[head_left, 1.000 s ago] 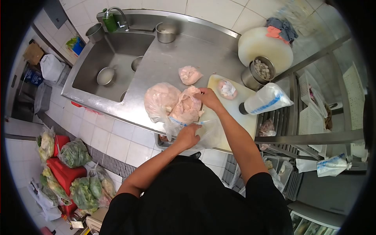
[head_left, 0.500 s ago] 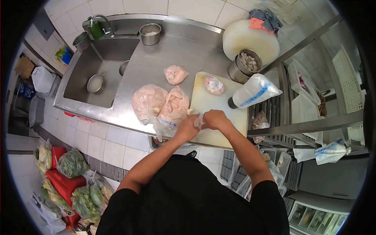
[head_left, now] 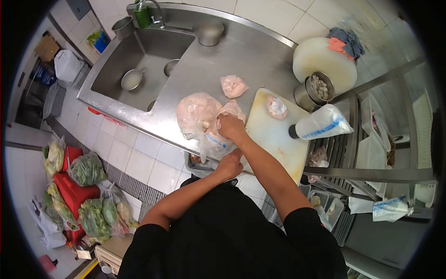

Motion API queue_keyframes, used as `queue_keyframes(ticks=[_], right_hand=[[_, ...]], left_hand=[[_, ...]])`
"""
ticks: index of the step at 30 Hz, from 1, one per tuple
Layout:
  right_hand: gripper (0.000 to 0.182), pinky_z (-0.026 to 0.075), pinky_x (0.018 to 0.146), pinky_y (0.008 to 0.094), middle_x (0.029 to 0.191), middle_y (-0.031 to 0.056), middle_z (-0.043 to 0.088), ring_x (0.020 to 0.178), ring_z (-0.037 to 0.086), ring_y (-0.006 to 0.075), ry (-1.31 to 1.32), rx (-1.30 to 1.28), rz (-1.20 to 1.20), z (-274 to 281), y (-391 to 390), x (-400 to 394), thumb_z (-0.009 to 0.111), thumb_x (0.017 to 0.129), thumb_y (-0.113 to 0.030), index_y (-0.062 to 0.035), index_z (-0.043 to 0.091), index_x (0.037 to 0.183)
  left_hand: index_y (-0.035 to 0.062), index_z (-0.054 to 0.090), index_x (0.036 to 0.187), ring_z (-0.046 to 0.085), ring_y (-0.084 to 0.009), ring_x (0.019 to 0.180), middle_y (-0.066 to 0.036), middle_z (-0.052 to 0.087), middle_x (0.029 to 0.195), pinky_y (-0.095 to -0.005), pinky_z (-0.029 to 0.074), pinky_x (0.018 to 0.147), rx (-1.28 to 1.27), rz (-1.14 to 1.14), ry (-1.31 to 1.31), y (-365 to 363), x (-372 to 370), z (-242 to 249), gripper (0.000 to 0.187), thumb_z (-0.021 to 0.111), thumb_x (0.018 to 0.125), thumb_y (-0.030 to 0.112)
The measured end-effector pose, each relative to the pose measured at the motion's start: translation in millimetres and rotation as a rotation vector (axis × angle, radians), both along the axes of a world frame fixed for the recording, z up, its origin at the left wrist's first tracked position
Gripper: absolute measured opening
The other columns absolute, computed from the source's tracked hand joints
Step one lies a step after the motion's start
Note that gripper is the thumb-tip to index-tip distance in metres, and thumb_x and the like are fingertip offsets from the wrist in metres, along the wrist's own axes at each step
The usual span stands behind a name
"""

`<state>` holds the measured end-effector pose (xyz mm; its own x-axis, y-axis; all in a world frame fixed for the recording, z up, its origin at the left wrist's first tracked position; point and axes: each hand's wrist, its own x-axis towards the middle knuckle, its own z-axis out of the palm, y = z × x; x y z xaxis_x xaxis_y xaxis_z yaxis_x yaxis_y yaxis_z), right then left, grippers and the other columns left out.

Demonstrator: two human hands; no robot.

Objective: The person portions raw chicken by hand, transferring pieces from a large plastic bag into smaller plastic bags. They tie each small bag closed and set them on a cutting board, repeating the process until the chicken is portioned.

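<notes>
Two clear plastic bags of pale pink meat lie side by side on the steel counter. My right hand (head_left: 231,127) is closed on the top of the right-hand bag (head_left: 233,109), its fingers partly hidden. The larger bag (head_left: 199,109) sits just to the left. Below, at the counter's front edge, my left hand (head_left: 230,165) is closed near the bag's loose plastic; what it holds is hidden. A small bagged portion (head_left: 233,86) lies behind, and another wrapped portion (head_left: 277,108) rests on the cutting board (head_left: 272,135).
A sink (head_left: 144,65) with metal bowls is at the left. A steel pot (head_left: 209,33) stands at the back. On the right are a pot of pale pieces (head_left: 319,87), a roll of plastic bags (head_left: 324,123) and a metal rack (head_left: 371,174).
My right hand has moved left from the cutting board to the right-hand meat bag. My left hand has dropped to the counter's front edge. The view has shifted and turned.
</notes>
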<state>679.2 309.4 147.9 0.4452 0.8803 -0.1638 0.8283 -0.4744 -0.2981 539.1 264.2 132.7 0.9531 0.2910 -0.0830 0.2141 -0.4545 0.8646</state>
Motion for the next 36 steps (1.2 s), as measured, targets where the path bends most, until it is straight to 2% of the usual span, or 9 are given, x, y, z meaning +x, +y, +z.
queue_keyframes(ticks=[3,6,8,17,24,27,31,32,36], right_hand=[[0.032,0.053,0.09,0.0478,0.099,0.0177,0.072,0.102,0.067,0.0387,0.055,0.013,-0.1,-19,11,5,0.072,0.079,-0.028,-0.0068,0.071,0.103],[0.029,0.058,0.078,0.0434,0.093,0.016,0.073,0.09,0.072,0.0306,0.107,0.114,-0.027,-20,11,23,0.075,0.077,-0.018,-0.0036,0.07,0.101],[0.012,0.06,0.063,0.0356,0.087,0.0133,0.072,0.074,0.073,0.0222,0.683,-0.015,-0.326,7,10,41,0.072,0.077,-0.007,-0.0001,0.069,0.087],[0.018,0.055,0.058,0.0259,0.078,0.0047,0.065,0.061,0.062,0.0122,1.212,0.451,-0.377,59,-65,85,0.073,0.083,-0.003,0.0018,0.065,0.098],[0.017,0.05,0.062,0.0253,0.073,0.0032,0.064,0.065,0.061,0.0096,0.961,0.172,-0.198,72,-135,64,0.069,0.081,0.0,0.0011,0.066,0.098],[0.018,0.049,0.063,0.0237,0.071,0.0033,0.063,0.067,0.06,0.0081,0.892,0.113,-0.219,81,-140,57,0.069,0.081,0.0,0.0017,0.067,0.099],[0.02,0.054,0.068,0.0337,0.079,0.0111,0.072,0.07,0.068,0.0215,0.578,-0.008,0.021,42,-141,48,0.07,0.078,-0.009,-0.0032,0.073,0.097],[0.019,0.055,0.071,0.0379,0.083,0.0135,0.074,0.073,0.071,0.0276,0.321,-0.132,0.167,32,-141,46,0.071,0.078,-0.014,-0.0056,0.075,0.095],[0.021,0.055,0.08,0.0459,0.093,0.0183,0.073,0.086,0.07,0.038,0.22,-0.355,0.199,76,-111,57,0.067,0.078,-0.022,-0.008,0.077,0.089]], left_hand=[[-0.0035,0.05,0.135,0.057,-0.044,0.117,-0.026,0.057,0.13,-0.0478,0.047,0.1,-0.039,0.038,0.046,3,-4,4,0.061,0.057,0.075,0.0],[-0.0036,0.051,0.135,0.057,-0.0446,0.117,-0.026,0.056,0.132,-0.0477,0.047,0.1,0.042,0.078,-0.068,2,-7,-14,0.06,0.057,0.075,0.0],[-0.0034,0.052,0.134,0.056,-0.0445,0.118,-0.027,0.056,0.133,-0.0474,0.047,0.101,-0.001,0.075,-0.03,7,-6,-3,0.06,0.057,0.075,0.001],[-0.0039,0.057,0.129,0.062,-0.04,0.113,-0.027,0.063,0.122,-0.0445,0.049,0.098,-0.196,0.111,0.035,14,12,2,0.054,0.064,0.077,0.008],[-0.0037,0.055,0.131,0.068,-0.0195,0.062,-0.015,0.071,0.082,-0.0331,0.055,0.062,-0.475,0.157,0.194,23,21,10,0.056,0.064,0.078,0.009],[-0.0043,0.054,0.132,0.068,-0.0203,0.062,-0.015,0.07,0.08,-0.0336,0.055,0.062,-0.442,0.192,0.147,19,22,3,0.057,0.065,0.078,0.009],[-0.0045,0.052,0.137,0.069,-0.0208,0.067,-0.017,0.07,0.085,-0.033,0.055,0.064,-0.368,0.206,0.051,12,31,15,0.062,0.066,0.078,0.009],[-0.0033,0.051,0.139,0.07,-0.0241,0.075,-0.02,0.069,0.093,-0.035,0.055,0.069,-0.304,0.188,0.056,8,32,22,0.064,0.066,0.078,0.009],[-0.0017,0.054,0.136,0.067,-0.0358,0.1,-0.027,0.063,0.12,-0.0449,0.054,0.085,0.034,0.182,-0.132,4,20,-11,0.06,0.065,0.078,0.006]])
